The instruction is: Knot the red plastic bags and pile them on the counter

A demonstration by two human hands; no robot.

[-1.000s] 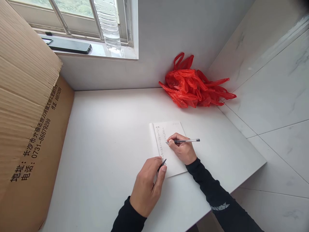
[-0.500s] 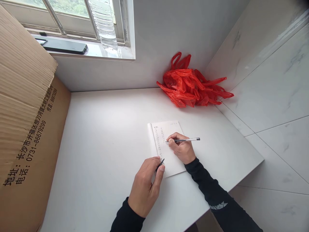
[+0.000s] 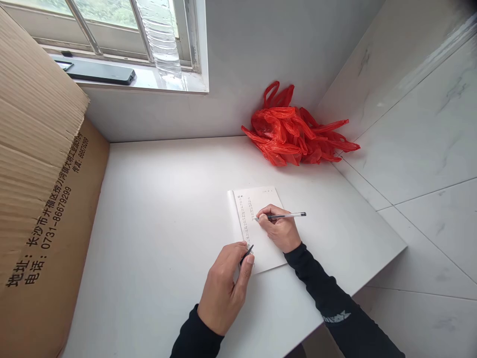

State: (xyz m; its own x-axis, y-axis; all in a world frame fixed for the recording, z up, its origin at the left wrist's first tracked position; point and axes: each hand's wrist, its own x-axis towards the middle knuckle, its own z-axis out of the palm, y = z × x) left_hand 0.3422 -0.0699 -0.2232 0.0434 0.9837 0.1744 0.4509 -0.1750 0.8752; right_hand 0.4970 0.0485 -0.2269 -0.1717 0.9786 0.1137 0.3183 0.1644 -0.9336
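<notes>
A white notepad lies on the white table, with columns of small handwritten marks down its left part. My right hand rests on the page and grips a clear pen, its tip touching the paper beside the second column. At the notepad's lower left edge is my left hand, with a small black pen cap held between thumb and fingers. The fingertips of this hand touch the corner area of the page.
Crumpled red plastic bags sit at the back right against the wall. On the left stands a large cardboard box. A dark flat device and a clear plastic bottle are on the windowsill.
My right hand and the pen have shifted very slightly to the left. My left hand has stayed in place.
</notes>
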